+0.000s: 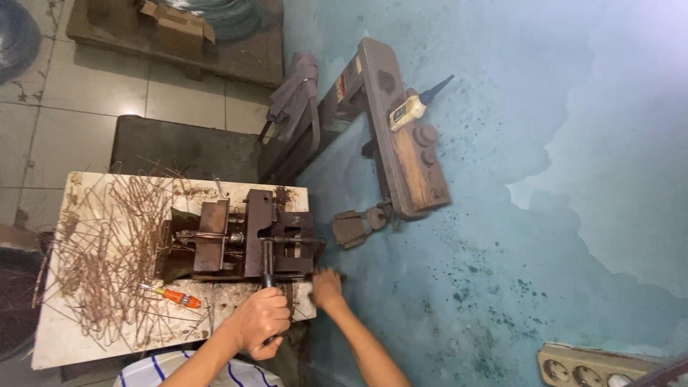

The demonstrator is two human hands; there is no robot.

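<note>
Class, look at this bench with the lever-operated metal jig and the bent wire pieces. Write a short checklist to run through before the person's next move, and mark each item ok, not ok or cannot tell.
1. Left hand firmly wrapped around the lever handle: ok.
2. Right hand away from the jig: not ok, it rests at the jig's edge near the bench corner.
3. Wire seated in the jig: cannot tell, the parts hide it.
4. Orange-handled screwdriver away from the lever's path: ok, it lies apart beside the wire pile.
5. Right hand's grip: cannot tell, the hand is blurred.
</note>
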